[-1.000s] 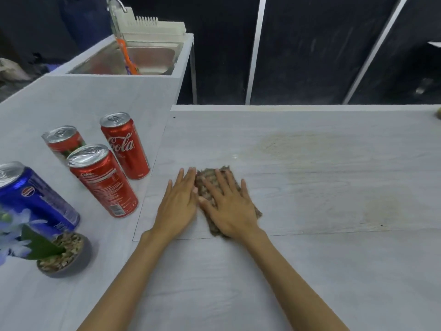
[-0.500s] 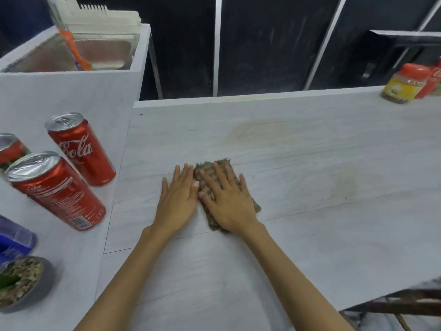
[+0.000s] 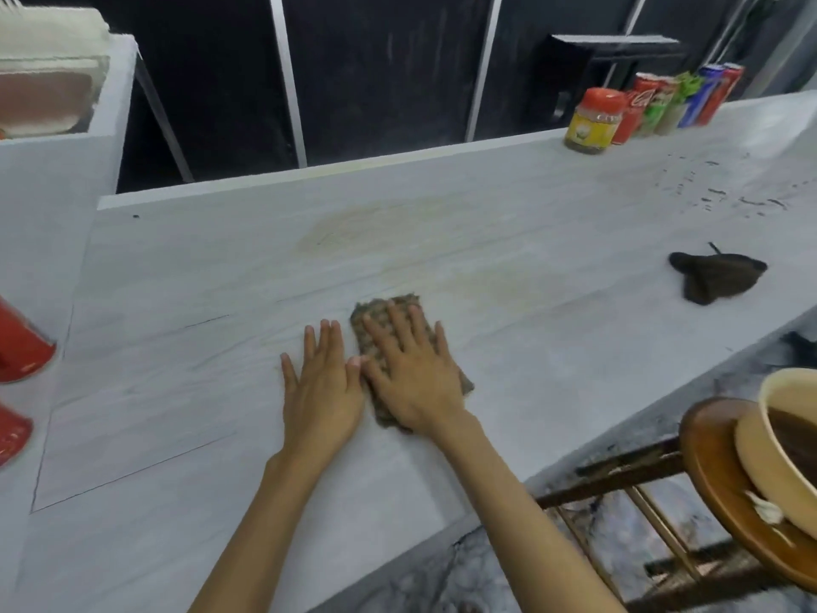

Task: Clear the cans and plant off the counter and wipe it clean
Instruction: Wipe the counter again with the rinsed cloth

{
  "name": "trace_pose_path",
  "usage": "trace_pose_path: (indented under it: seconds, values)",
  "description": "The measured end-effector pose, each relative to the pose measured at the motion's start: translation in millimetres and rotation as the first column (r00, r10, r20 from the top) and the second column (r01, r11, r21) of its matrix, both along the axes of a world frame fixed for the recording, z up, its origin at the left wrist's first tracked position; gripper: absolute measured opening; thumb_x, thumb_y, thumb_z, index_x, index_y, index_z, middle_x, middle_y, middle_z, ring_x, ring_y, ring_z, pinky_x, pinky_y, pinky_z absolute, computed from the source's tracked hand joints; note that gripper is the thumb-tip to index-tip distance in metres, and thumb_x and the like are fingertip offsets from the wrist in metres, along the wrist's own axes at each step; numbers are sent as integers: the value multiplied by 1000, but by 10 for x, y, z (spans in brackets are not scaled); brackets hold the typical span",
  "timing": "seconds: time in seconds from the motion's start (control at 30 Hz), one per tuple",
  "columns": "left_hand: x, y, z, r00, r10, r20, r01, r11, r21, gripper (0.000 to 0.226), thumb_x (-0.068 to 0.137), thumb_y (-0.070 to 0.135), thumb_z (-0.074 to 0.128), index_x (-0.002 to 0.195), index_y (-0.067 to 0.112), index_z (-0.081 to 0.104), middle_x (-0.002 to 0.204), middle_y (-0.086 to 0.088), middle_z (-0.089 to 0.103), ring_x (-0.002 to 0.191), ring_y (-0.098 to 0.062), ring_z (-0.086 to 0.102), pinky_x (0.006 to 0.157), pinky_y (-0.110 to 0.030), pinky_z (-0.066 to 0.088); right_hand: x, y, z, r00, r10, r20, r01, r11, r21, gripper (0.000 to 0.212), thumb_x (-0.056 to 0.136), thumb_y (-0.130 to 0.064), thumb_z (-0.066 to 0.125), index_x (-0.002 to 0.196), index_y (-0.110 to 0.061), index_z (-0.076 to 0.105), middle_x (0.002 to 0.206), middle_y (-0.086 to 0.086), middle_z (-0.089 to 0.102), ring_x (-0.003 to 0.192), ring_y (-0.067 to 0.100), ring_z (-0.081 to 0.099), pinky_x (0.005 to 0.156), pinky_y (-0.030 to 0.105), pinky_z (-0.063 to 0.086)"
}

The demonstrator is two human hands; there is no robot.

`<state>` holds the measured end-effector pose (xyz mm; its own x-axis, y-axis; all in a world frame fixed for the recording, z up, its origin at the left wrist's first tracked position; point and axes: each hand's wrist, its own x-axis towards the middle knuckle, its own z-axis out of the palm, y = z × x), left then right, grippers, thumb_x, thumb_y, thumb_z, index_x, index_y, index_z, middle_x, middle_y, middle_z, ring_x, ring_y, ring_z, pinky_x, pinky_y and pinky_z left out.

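Hands flat and open on the table [image 3: 221,280], side by side, thumbs nearly touching, nothing gripped. Presses the right hand [image 3: 411,382], fingers spread, down on the folded brownish cloth [image 3: 400,303]; covers most of it, with only the far end and the right corner showing. Probably spread wide so as to push evenly and drag the whole pad rather than a bunched edge. Rests the left hand [image 3: 320,391] on bare table just left of the cloth, palm down — likely a brace for leaning in, not for wiping.

Wiping step in hand, by the look of it. Beyond the cloth, a pale yellowish stain [image 3: 367,227]; just right of the cloth and a little beyond, a second, fainter one. Reason enough to work forward from where the cloth lies. Far right of the cloth and beyond, a scatter of dark specks [image 3: 729,192], not yet reached. Right of the cloth, well apart, a crumpled dark rag [image 3: 716,276], untouched.

Well left of the cloth, two red cans [image 3: 22,347], cut off by the edge of the view — set aside on the neighbouring surface, apparently, to leave the wiping area free. Far right of the cloth, at the table's back edge, a red-lidded jar [image 3: 594,121] beside a row of cans [image 3: 663,104]. No plant in view.
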<state>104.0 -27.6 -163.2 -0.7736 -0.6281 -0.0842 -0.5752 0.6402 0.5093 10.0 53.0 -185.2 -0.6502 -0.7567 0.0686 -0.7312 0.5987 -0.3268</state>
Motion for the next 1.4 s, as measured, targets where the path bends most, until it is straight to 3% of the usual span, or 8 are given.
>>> trace_pose_path:
  seconds: [0.13, 0.4, 0.67, 0.77, 0.93, 1.1, 1.23, 1.4]
  values:
    - [-121, 163, 37, 1000, 13, -18, -13, 999, -32, 54, 101, 29, 19, 149, 15, -2, 158, 3, -6, 145, -9, -13, 115, -36, -15, 7, 725, -66, 988, 145, -46, -146, 989, -13, 55, 92, -56, 21, 143, -46, 2, 154, -16, -10, 140, 4, -19, 115, 37, -15]
    - [-617, 817, -75, 997, 82, -2, -82, 996, -25, 55, 101, 31, 15, 148, 14, -6, 158, 1, -10, 144, -11, -15, 115, -35, -16, -1740, 1323, 161, 971, -234, 41, 226, 965, 135, 56, 95, -51, 23, 147, -36, 7, 159, -3, -3, 145, 18, -9, 117, 47, -6]
    - [-1274, 1222, -52, 981, 190, -33, -192, 980, -54, 53, 101, 32, 15, 149, 17, 1, 159, 3, -4, 145, -10, -13, 115, -36, -16, -1274, 1542, -24, 945, 327, -18, -327, 945, 2, 55, 93, -57, 19, 141, -48, -6, 156, -12, -11, 142, 6, -19, 116, 38, -14]
    - [-1380, 1352, -85, 981, 192, -18, -193, 979, -70, 53, 100, 33, 14, 149, 17, -2, 158, 4, -7, 144, -8, -15, 115, -35, -17, -1890, 2161, -11, 989, 148, -24, -148, 989, 19, 53, 92, -59, 18, 135, -53, -13, 154, -16, -15, 139, 4, -22, 116, 38, -11]
    - [-1535, 1420, -96, 984, 177, -13, -177, 980, -89, 54, 100, 34, 14, 148, 18, -4, 158, 4, -8, 143, -8, -16, 115, -34, -17, -2698, 1943, 152, 966, -257, 21, 253, 961, 111, 59, 95, -51, 23, 148, -31, 6, 159, 0, -4, 145, 20, -10, 117, 47, -4]
    - [-1619, 1294, -78, 984, 180, -11, -180, 979, -91, 53, 100, 32, 16, 149, 17, 2, 158, 4, -4, 144, -8, -14, 116, -35, -15, -2036, 1102, 90, 1000, 25, 12, -25, 1000, 14, 60, 95, -48, 25, 149, -28, 6, 159, 2, -1, 145, 22, -9, 116, 45, -7]
    - [-1699, 1144, -50, 988, 156, -22, -157, 984, -89, 52, 100, 32, 15, 149, 18, 2, 158, 4, -2, 144, -8, -13, 116, -36, -15, -1624, 1502, -23, 954, 301, -2, -301, 953, -39, 57, 90, -59, 14, 143, -45, -2, 157, -10, -6, 143, 9, -16, 116, 37, -14]
    - [-1771, 995, -55, 995, 97, -36, -100, 988, -121, 53, 100, 34, 14, 149, 18, 2, 158, 5, -2, 144, -7, -13, 116, -35, -16, -2570, 1882, 61, 999, -20, 28, 18, 997, 77, 55, 94, -55, 22, 144, -44, 2, 157, -10, -7, 144, 10, -12, 117, 39, -7]
